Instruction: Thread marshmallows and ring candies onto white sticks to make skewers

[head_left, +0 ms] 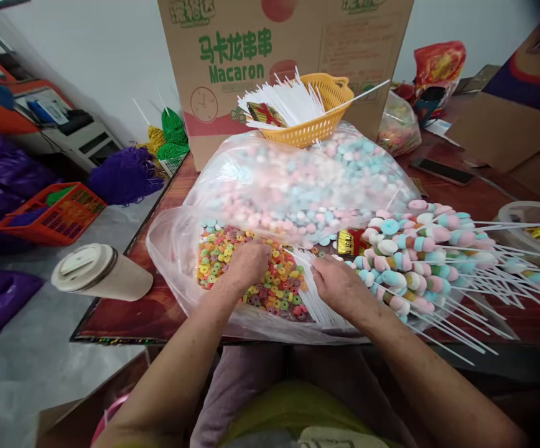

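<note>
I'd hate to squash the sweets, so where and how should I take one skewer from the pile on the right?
Probably best pinched by the bare end of its stick, coming from the right: the skewers lie with sweets toward the right hand and sticks fanning out rightward, leaving free ends.

So the left hand (250,262) is down in a heap of candy rings (282,302), and the right hand (342,286) is over some loose white sticks (320,305) just beside it. Behind both there's a big clear bag (232,158) full of pastel marshmallows, with a yellow basket (293,132) of more sticks on top. Loaded skewers (405,249) pile up on the right, phone (442,170) behind them, cup (132,277) way over left.
</note>
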`<state>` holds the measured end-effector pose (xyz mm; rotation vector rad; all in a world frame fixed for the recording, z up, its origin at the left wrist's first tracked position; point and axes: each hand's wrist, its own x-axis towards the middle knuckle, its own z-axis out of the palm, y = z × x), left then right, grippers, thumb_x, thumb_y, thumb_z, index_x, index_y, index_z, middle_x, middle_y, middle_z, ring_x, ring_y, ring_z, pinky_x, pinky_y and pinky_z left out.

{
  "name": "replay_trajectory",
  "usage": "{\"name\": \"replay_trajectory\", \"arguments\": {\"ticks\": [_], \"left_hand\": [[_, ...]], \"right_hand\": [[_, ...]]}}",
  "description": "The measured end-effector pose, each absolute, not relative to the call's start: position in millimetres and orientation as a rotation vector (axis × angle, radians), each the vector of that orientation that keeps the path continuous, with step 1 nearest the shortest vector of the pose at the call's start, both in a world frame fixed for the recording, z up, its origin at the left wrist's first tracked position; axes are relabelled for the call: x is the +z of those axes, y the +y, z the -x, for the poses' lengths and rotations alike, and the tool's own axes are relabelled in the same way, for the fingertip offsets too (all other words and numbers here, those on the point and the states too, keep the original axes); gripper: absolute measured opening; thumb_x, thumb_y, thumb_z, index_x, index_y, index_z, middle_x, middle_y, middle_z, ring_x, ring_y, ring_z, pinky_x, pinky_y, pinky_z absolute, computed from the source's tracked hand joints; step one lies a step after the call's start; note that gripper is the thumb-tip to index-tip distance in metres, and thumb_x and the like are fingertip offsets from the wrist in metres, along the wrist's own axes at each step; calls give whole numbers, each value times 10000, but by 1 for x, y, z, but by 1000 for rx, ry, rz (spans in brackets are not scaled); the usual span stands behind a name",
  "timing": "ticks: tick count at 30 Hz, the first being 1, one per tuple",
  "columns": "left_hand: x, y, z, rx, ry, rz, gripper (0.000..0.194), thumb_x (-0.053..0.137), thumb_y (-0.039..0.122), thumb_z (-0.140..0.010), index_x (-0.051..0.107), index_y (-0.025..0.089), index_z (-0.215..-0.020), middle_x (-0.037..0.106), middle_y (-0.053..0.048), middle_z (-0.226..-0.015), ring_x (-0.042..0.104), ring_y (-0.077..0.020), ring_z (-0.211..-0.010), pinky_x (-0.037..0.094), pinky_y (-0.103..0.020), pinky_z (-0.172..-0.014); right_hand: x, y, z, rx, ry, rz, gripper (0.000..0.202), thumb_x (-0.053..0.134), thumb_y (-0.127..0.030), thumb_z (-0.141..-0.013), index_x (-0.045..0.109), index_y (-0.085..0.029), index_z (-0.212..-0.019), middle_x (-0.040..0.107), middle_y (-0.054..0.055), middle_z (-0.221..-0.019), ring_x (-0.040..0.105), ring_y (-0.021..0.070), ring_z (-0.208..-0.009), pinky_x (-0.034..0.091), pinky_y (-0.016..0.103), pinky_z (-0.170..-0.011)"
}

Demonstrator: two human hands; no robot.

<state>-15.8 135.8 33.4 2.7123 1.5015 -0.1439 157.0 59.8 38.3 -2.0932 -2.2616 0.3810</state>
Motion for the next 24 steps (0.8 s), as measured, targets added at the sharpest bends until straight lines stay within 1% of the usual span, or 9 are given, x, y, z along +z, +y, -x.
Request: {"name": "replay_trajectory", "arguments": {"ticks": [2, 4, 8, 12, 14, 16, 18, 21, 24], "left_hand": [[32, 135, 21, -94, 1496, -2684, 226, 438, 192, -786, 664, 183, -793, 646, -68, -885, 594, -183, -812, 434, -270, -714], [31, 135, 21, -51, 1514, -2665, 218, 449, 200, -782, 665, 183, -806, 634, -72, -891, 593, -191, -811, 434, -283, -719], [30, 132, 18, -28, 1572, -2647, 216, 454, 184, -775, 669, 181, -785, 620, -75, -882, 589, -194, -788, 433, -295, -711], [31, 128, 24, 121, 1485, -2608, 211, 459, 206, -792, 669, 201, -819, 618, -55, -873, 577, -177, -824, 436, -269, -734], [32, 129, 19, 195, 1475, -2585, 236, 435, 236, -818, 666, 208, -863, 617, -52, -886, 576, -169, -816, 440, -264, -731], [32, 135, 4, 186, 1491, -2590, 281, 390, 237, -841, 666, 206, -881, 618, -58, -896, 581, -170, -803, 442, -268, -702], [31, 145, -16, 126, 1490, -2619, 289, 389, 207, -830, 672, 193, -891, 621, -78, -912, 587, -189, -823, 441, -283, -694], [26, 162, -42, 71, 1473, -2646, 254, 457, 164, -777, 680, 162, -900, 625, -119, -943, 584, -229, -896, 431, -318, -755], [23, 175, -49, 69, 1482, -2634, 224, 497, 188, -763, 682, 146, -882, 633, -131, -941, 586, -242, -908, 426, -333, -781]], "right_hand": [[36, 65, -155, 406, -2246, 2107, 275, 313, -228, -870, 580, -170, -842, 621, 87, -799, 564, 200, -743, 327, 281, -605], [34, 76, -148, 410, -2219, 2108, 279, 323, -258, -868, 591, -180, -870, 628, 85, -796, 571, 206, -740, 337, 283, -605], [36, 113, -134, 359, -2118, 2100, 263, 353, -209, -848, 594, -181, -949, 631, 93, -904, 576, 201, -819, 368, 275, -663], [49, 143, -154, 246, -1921, 2163, 361, 347, -173, -842, 498, -170, -1169, 589, 132, -1059, 559, 218, -910, 383, 284, -708], [53, 147, -169, 244, -1870, 2194, 344, 340, -189, -845, 547, -162, -1119, 607, 141, -1024, 562, 233, -905, 387, 292, -694], [49, 145, -176, 296, -1884, 2208, 299, 366, -222, -840, 626, -160, -975, 640, 133, -918, 579, 236, -855, 390, 289, -662], [39, 141, -175, 356, -1930, 2198, 249, 431, -239, -811, 657, -167, -885, 654, 119, -858, 590, 227, -821, 390, 279, -646], [23, 137, -167, 403, -1970, 2177, 219, 492, -224, -768, 665, -158, -885, 658, 117, -889, 593, 210, -831, 392, 266, -664], [20, 135, -170, 415, -1931, 2170, 236, 477, -233, -772, 667, -161, -892, 661, 109, -888, 589, 198, -821, 389, 261, -670]]}}
